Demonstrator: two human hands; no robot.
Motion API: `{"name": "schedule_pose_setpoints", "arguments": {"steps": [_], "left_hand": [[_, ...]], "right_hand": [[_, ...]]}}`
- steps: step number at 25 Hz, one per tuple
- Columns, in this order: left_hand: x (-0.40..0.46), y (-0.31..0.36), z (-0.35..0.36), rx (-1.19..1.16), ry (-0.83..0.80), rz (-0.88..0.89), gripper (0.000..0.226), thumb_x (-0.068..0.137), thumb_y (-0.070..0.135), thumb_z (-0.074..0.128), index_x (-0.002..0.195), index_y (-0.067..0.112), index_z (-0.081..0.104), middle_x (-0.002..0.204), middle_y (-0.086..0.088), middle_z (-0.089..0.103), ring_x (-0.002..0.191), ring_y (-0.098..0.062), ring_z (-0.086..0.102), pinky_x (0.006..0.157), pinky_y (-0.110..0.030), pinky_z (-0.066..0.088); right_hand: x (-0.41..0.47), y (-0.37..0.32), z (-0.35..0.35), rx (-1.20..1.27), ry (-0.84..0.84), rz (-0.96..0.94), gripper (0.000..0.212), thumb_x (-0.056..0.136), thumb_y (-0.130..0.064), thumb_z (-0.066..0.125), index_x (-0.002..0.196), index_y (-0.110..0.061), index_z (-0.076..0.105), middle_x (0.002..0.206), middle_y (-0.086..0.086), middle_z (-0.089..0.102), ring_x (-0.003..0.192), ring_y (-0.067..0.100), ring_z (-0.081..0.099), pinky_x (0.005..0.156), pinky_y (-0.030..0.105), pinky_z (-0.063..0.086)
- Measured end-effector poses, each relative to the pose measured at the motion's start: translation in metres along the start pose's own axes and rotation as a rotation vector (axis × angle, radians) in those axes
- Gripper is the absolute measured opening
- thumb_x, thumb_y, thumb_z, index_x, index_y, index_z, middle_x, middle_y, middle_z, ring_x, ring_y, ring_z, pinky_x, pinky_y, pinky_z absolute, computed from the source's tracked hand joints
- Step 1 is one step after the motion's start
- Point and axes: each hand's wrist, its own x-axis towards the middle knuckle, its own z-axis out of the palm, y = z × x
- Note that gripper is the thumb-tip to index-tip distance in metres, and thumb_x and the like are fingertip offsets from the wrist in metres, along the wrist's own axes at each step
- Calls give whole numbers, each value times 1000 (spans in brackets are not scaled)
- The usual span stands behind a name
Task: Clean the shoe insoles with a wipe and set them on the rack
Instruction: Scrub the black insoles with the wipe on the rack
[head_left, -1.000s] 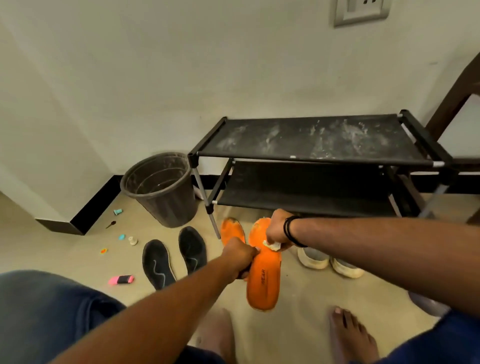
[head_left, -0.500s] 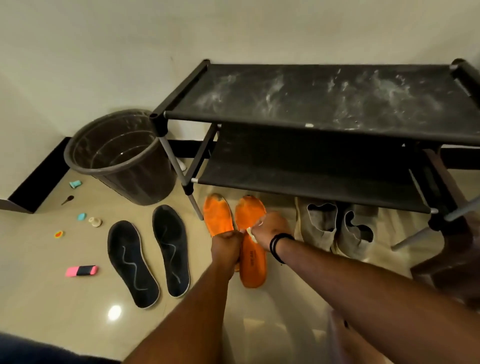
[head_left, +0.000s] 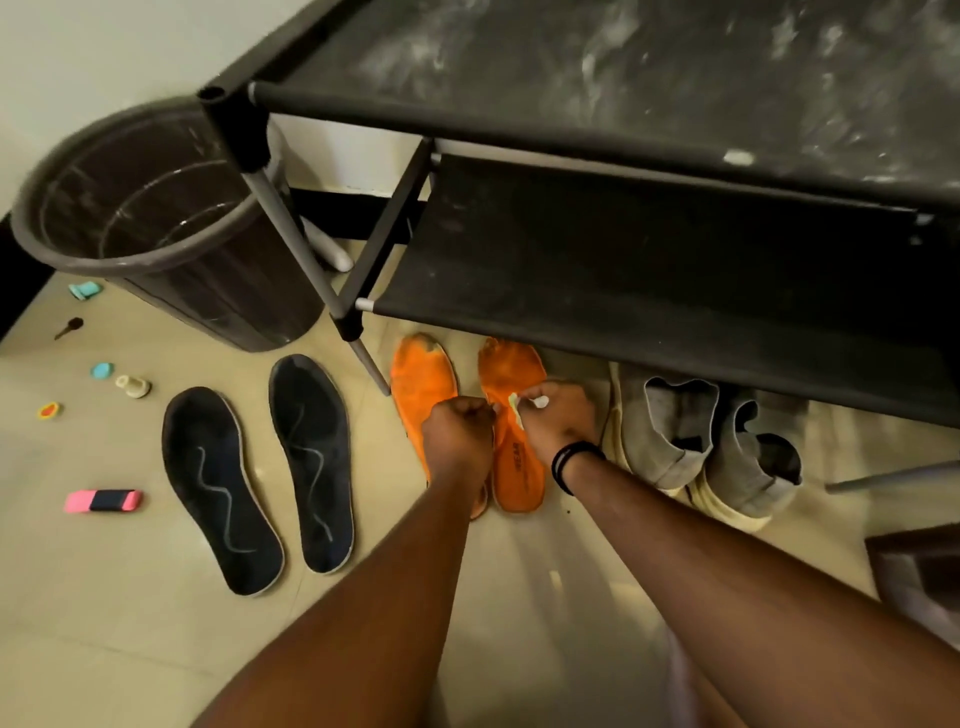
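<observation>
Orange insole (head_left: 514, 415) lower now, near rack (head_left: 623, 332) edge.

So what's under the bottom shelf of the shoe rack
Under the rack's bottom shelf, the toes of two orange insoles and a pair of grey shoes poke out on the floor. The shelf covers everything further back, so the rest can't be seen.

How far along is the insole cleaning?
Early on, it seems. Nothing lies on the rack yet. In hand: the right hand pinches a wipe over one orange insole, with the left hand beside it. Left: the other orange insole, two black insoles on the floor, then racking all four.
</observation>
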Motion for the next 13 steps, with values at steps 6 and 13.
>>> {"name": "schedule_pose_setpoints", "arguments": {"steps": [6, 13], "left_hand": [[-6, -9, -7, 168, 102, 48, 17, 96, 39, 66, 107, 27, 69, 101, 9, 68, 82, -10, 62, 71, -23, 46], [-10, -7, -68, 286, 342, 69, 19, 99, 26, 53, 104, 24, 72, 98, -1, 72, 87, -23, 67, 77, -39, 59]], "right_hand": [[-1, -1, 1, -135, 130, -58, 12, 86, -25, 66, 94, -28, 74, 101, -4, 72, 105, 19, 61, 74, 25, 51], [-60, -43, 62, 58, -109, -175, 12, 90, -23, 65, 96, -17, 73, 105, 3, 72, 98, 21, 65, 77, 21, 45]]}}
